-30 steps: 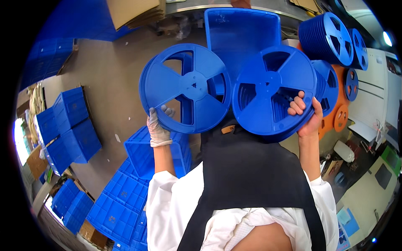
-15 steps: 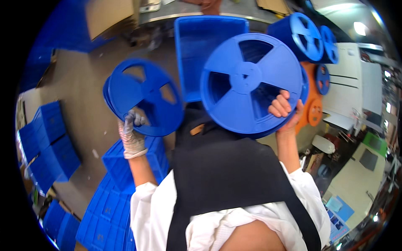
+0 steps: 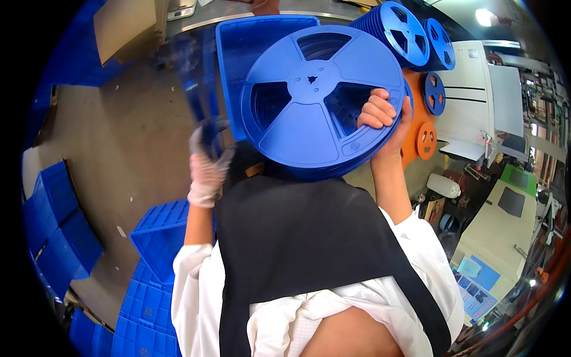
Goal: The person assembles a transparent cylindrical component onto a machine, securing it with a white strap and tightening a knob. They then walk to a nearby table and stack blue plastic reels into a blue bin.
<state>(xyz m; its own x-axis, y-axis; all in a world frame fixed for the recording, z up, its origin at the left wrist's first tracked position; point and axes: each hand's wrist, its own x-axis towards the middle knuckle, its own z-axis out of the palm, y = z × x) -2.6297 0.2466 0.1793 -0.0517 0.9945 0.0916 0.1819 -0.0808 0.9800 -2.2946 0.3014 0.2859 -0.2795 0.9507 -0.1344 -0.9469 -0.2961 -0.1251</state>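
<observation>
My bare right hand grips the right rim of a stack of blue plastic reels, its fingers hooked through a window of the top one. The stack is held up in front of my black apron, face toward me. At its left, my gloved left hand holds another blue reel by its lower rim. That reel is turned nearly edge-on and smeared by motion, so whether it is one or more I cannot tell. Beyond both hands stands a blue plastic bin, partly covered by the stack.
More blue reels are stacked at the upper right, beside an orange surface with a small orange reel. Blue crates stand at lower left, others farther left. A cardboard box is at upper left.
The reel in my left hand has swung from facing me to nearly edge-on. My right hand and its stack sit a little farther left and up in view, as does the background.
</observation>
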